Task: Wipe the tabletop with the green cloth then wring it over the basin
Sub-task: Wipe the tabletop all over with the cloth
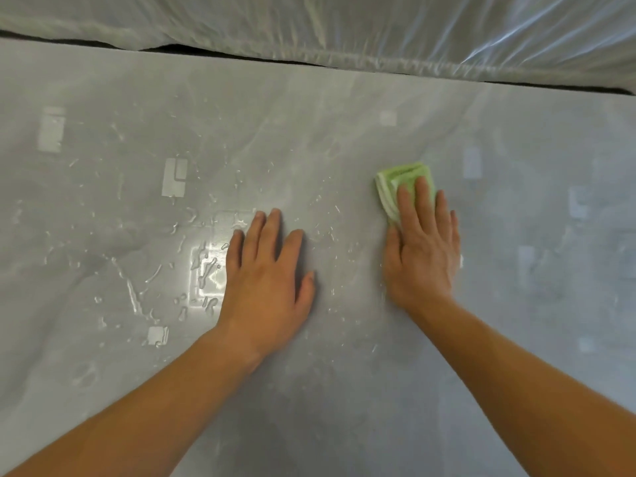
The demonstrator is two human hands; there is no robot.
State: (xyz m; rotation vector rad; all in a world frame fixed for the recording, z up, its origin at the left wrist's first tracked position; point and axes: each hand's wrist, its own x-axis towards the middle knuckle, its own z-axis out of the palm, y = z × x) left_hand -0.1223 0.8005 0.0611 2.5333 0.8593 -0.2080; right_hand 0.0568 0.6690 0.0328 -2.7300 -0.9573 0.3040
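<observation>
A folded green cloth point(392, 187) lies on the grey tabletop point(309, 390), right of centre. My right hand point(421, 249) presses flat on it with straight fingers, covering its near half. My left hand point(268, 270) rests flat on the bare tabletop to the left of the cloth, fingers spread. Water drops and streaks point(206, 270) glisten on the tabletop left of my left hand. No basin is in view.
Clear plastic sheeting point(344, 29) hangs along the far edge of the table. Pale reflections of lights show on the wet surface point(173, 177).
</observation>
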